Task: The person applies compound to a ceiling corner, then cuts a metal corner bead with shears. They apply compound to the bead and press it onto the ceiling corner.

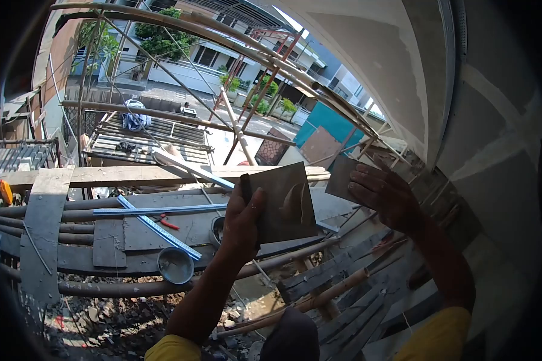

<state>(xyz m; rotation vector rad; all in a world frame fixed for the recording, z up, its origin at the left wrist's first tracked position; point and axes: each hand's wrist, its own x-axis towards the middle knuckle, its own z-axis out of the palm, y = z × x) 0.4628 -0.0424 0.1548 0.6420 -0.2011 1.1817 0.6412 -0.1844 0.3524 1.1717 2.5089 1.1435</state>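
My left hand (244, 222) grips a dark square plate (288, 210) by its left edge, fingers wrapped round it. A pale smear of wet, paste-like filler lies on the plate's face. My right hand (384, 194) is closed on a thin flat scraper (339, 179), its blade pointing left towards the plate. A gap separates scraper and plate. Below my left forearm, a round bowl (175, 265) with grey residue sits on the planks. A second bowl (216, 230) is partly hidden behind that arm.
Bluish perforated metal strips (156, 211) cross on the planks (108, 243), beside red-handled pliers (169, 223). Bamboo scaffold poles (126, 289) run below, above rubble (111, 328). A ceiling panel (367, 54) with pale filled seams slopes overhead at right. An orange object (6, 191) stands far left.
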